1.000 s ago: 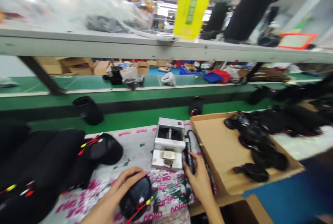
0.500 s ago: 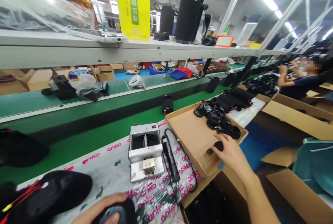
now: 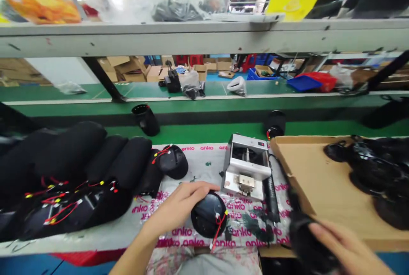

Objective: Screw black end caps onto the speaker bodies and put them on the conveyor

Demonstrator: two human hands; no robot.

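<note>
My left hand [image 3: 179, 206] grips a round black speaker shell [image 3: 209, 215] with red and yellow wires, held just above the printed plastic sheet [image 3: 204, 160]. My right hand [image 3: 343, 249] sits at the bottom right, fingers closed around a black round part [image 3: 308, 247]; both are blurred by motion. A small white metal fixture [image 3: 247, 166] stands just beyond the shell, with a black handheld tool [image 3: 271, 192] lying along its right side.
Several black speaker bodies [image 3: 73, 168] with coloured wires lie at the left. At the right, a shallow cardboard box [image 3: 315, 177] holds several black round parts [image 3: 373, 168]. A green conveyor belt [image 3: 204, 132] carries two black cylinders. An overhead shelf [image 3: 204, 36] holds bags.
My right hand has come back from the cardboard box towards me with a black part in it. My left hand has lifted the shell towards the middle. The view swung back left.
</note>
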